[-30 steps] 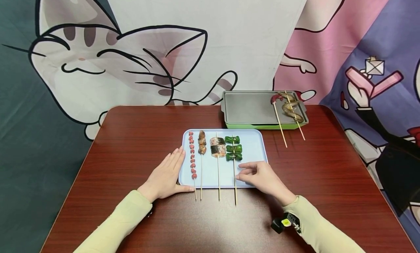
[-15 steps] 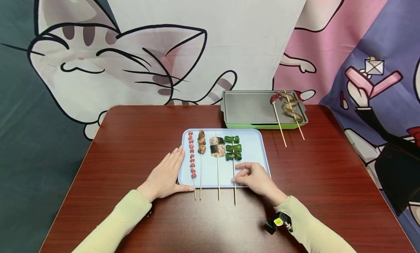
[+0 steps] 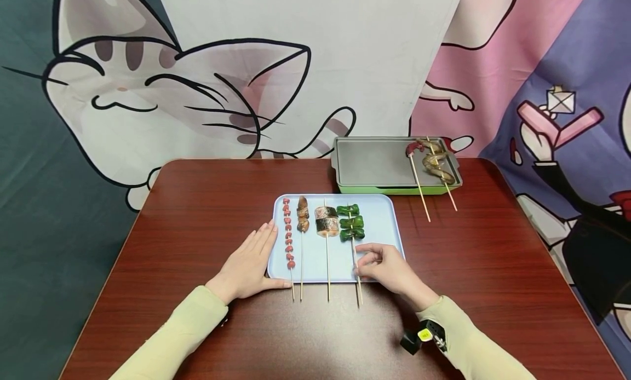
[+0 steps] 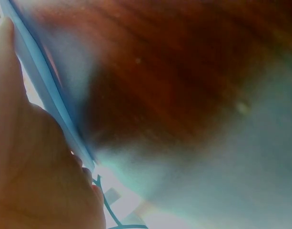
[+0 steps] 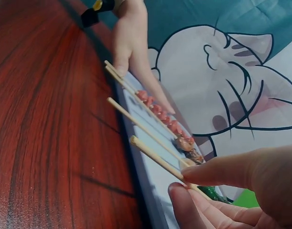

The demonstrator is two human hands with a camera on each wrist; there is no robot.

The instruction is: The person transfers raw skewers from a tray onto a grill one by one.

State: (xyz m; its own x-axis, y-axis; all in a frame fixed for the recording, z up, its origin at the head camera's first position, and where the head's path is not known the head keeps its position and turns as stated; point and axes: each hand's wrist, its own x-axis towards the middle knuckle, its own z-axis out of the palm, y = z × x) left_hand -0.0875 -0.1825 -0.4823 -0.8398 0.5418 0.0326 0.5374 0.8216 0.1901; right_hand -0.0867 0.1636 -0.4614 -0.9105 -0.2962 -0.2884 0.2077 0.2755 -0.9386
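A light blue tray (image 3: 315,262) bears several skewers in a row. At the row's right lies a green pepper skewer (image 3: 351,223). My right hand (image 3: 389,266) pinches its stick between thumb and fingers; in the right wrist view the stick (image 5: 157,158) passes between the fingertips. My left hand (image 3: 246,262) rests with straight fingers along the tray's left edge, thumb at the lower left corner. Further left lie a skewer of fish-like slices with dark skin (image 3: 327,221), a brown meat-like skewer (image 3: 303,213) and one of small red pieces (image 3: 288,235).
Behind the tray, at the right, stands a green-sided grill pan (image 3: 372,161). A skewer with a dark red piece (image 3: 416,147) and a wavy brownish skewer (image 3: 436,163) lie on it, sticks overhanging the front. A printed cloth (image 3: 374,68) hangs behind the table (image 3: 212,194).
My right hand has moved left to the green pepper skewer and taken hold of its stick. The stick's lower end has swung slightly right. My left hand has stayed in place.
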